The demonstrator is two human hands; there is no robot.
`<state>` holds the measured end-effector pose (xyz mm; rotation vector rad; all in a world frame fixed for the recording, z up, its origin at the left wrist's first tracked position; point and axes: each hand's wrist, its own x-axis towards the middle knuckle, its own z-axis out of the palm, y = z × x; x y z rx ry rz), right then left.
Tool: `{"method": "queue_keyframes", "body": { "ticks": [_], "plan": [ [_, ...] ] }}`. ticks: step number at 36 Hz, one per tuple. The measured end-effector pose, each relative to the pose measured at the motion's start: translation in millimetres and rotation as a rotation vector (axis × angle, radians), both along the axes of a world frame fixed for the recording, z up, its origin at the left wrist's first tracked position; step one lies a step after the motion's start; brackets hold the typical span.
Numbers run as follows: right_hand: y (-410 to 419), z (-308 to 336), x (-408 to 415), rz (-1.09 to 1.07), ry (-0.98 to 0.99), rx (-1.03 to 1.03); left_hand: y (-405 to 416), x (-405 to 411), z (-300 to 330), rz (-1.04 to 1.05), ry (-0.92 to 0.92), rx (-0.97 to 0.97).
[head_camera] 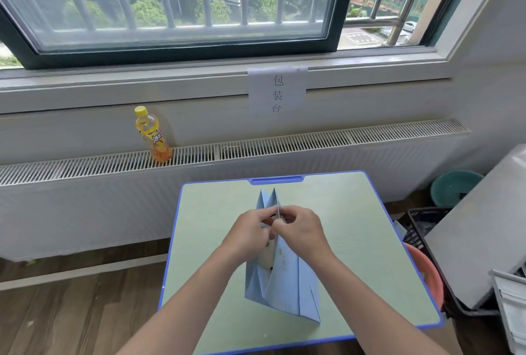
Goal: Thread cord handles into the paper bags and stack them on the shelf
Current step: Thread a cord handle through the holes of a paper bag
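Pale-blue paper bag (284, 283) stands open, rim pinched by left hand (247, 230) and right hand (303, 228).

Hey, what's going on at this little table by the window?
A person is working on a light blue paper bag that stands upright on a small green table. Both hands meet at the bag's top edge: the left hand and the right hand pinch it there, apparently to thread a cord handle, though the cord itself is too small to make out. A yellow drink bottle stands on the radiator grille behind.
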<state>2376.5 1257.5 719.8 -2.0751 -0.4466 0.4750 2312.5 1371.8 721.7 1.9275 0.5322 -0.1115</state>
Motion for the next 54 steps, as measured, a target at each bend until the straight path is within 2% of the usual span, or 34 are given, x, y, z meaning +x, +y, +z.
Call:
{"method": "queue_keyframes", "body": {
  "ticks": [6, 15, 25, 27, 31, 38, 46, 50, 54],
  "plan": [
    [-8.2, 1.6, 3.7, -0.065, 0.043, -0.015, -10.3, 11.2, 1.6, 0.011, 0.04, 0.454],
    [-17.5, 3.5, 8.0, -0.076, -0.024, -0.066, -17.6, 19.1, 5.9, -0.065, 0.092, 0.621],
    [-29.8, 5.9, 17.3, -0.092, -0.009, -0.151, -24.5, 12.7, 2.4, -0.307, 0.207, 0.837],
    [-27.9, 5.0, 16.9, -0.092, -0.01, -0.156, -26.4, 11.8, 1.2, -0.305, 0.187, 0.811],
    [-22.4, 3.5, 18.0, -0.083, 0.025, -0.105, -29.5, 5.3, 2.0, -0.169, 0.022, 0.586],
    [-20.8, -11.0, 21.1, 0.036, 0.163, -0.037, -29.6, -10.5, -3.4, -0.064, 0.156, 0.368],
    [-43.3, -33.0, 25.4, 0.146, 0.126, -0.25, -16.1, -15.1, -24.8, 0.161, 0.103, 0.164],
    [-54.9, -42.0, 24.5, 0.151, 0.062, -0.333, -14.1, -16.1, -30.2, 0.199, 0.051, 0.125],
    [-52.3, -39.6, 24.6, 0.141, 0.101, -0.294, -16.2, -14.6, -33.0, 0.165, -0.001, 0.139]
  ]
}}
